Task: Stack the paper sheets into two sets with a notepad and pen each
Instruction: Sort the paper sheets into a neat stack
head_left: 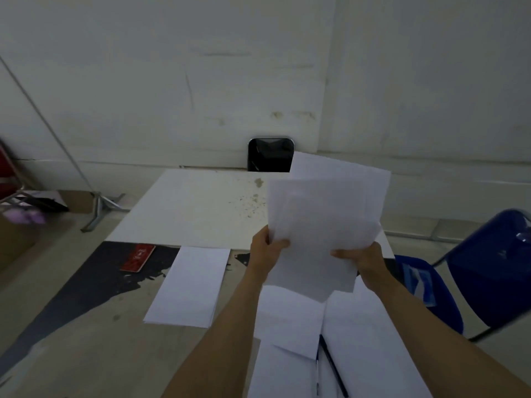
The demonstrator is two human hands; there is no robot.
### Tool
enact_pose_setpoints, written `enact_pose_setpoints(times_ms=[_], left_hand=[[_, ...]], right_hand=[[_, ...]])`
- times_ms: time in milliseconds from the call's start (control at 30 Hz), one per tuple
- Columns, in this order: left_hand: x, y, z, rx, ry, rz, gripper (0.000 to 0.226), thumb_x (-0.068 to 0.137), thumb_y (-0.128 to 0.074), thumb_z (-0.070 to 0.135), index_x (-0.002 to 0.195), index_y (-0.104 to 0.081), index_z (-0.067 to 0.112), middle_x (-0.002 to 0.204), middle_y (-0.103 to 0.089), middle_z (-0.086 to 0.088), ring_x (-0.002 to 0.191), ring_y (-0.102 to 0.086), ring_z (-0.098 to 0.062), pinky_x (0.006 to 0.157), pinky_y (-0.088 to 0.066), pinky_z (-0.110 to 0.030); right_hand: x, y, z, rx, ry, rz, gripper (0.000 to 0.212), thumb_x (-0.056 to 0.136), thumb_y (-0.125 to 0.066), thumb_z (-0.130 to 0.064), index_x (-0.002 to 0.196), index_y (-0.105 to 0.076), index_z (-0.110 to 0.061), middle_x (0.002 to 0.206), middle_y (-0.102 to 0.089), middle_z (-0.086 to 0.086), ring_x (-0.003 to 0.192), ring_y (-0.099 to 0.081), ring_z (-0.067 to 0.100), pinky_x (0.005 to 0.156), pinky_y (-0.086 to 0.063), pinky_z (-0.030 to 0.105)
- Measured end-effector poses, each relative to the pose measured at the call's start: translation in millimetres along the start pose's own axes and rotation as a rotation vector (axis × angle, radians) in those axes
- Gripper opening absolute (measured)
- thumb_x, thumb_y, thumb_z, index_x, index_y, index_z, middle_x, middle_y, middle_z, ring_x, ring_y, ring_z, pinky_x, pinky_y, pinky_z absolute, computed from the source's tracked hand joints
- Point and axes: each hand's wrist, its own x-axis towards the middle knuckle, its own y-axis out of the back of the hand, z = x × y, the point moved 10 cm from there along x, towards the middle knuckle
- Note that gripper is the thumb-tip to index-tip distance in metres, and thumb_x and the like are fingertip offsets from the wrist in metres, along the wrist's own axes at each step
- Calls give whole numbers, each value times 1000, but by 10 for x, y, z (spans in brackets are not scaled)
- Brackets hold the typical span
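Left of the neat stack [188, 285] lies a red notepad [138, 257]. Right of that stack, the left hand [265, 249] and right hand [360, 258] each pinch the bottom edge of a fanned sheaf [324, 222], raised above loose sheets [373, 340] and two pens [333, 366]. Light, floppy, slippery paper: probably best gripped by both side edges
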Motion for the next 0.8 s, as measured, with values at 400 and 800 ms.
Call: enact_pose_setpoints(times_ms=[400, 800], left_hand=[[-47, -140, -617, 7, 76, 29, 49, 74, -77, 8, 118, -59, 21, 113, -67, -1, 104, -64, -22, 87, -58, -40], [-43, -100, -888, 28, 50, 111, 34, 74, -72, -4, 105, -66, 10, 98, -67, -9, 88, -63, -25, 67, -55, -32]], right_hand=[[155, -57, 431, -19, -38, -25, 45, 56, -90, 11, 91, -71, -9, 100, -73, 10, 91, -69, 29, 82, -58, 49], [175, -84, 627, -98, -17, -20, 33, 65, -83, 13, 90, -70, -5, 91, -71, 11, 80, -69, 26, 62, -57, 37]])
